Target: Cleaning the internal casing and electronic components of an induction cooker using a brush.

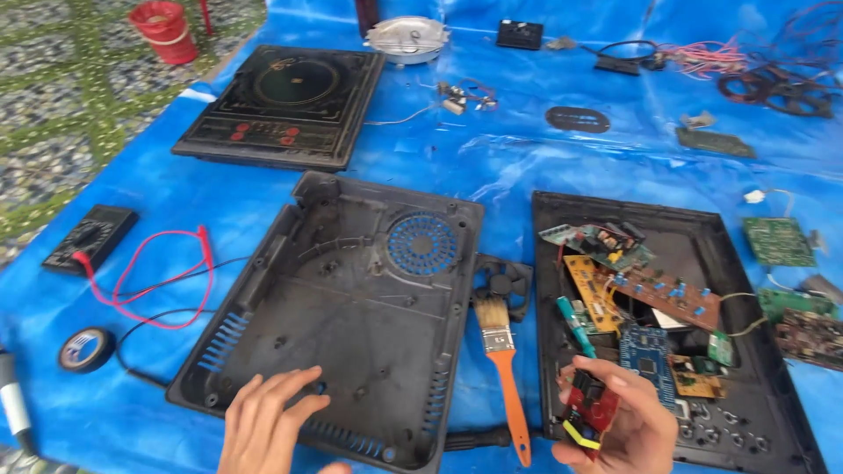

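The left hand (268,421) lies open, fingers spread flat on the near rim of an empty black induction-cooker base shell (338,307), which stretches away from it toward the round blue-lit fan grille (422,244) at the far right corner. The right hand (619,421) is closed around a small red circuit board (590,405) with a yellow part at its near end, the board's long axis running roughly away from the palm, tilted left. Just beyond those fingers, inside a second black tray-like shell (746,351), sits a heap of loose circuit boards (645,294). Between the two hands, closer to the right one, an orange-handled paintbrush (505,369) lies on the blue tarp (492,158), bristles pointing away.
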